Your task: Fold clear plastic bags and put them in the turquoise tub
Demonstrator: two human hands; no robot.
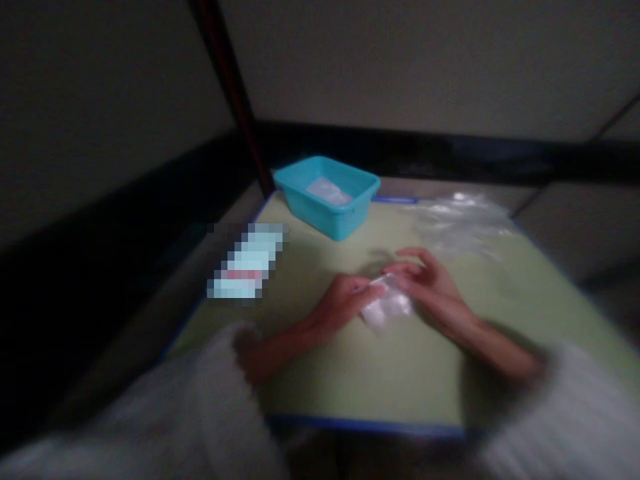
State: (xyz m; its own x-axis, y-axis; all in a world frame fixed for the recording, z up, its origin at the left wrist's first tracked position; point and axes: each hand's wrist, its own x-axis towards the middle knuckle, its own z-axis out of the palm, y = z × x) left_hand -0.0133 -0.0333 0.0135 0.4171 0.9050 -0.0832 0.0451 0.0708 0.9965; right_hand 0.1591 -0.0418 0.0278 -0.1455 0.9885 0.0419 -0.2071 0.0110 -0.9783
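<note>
A small clear plastic bag [384, 312] hangs between my two hands over the middle of the table. My left hand [345, 297] is closed on its upper left edge, the thumb lying across the plastic. At the bag's upper right edge, my right hand [425, 277] pinches the plastic between thumb and a finger, while other fingers stretch away from it. Blur and dim light hide whether anything lies inside the bag.
A turquoise plastic basket [345, 223] stands at the table's far side with a whitish packet [329, 191] in it. Several clear plastic bags [463, 220] lie at the far right. A pixelated pale rectangle [250, 260] covers the left edge. The yellow-green table [360, 393] has blue edging.
</note>
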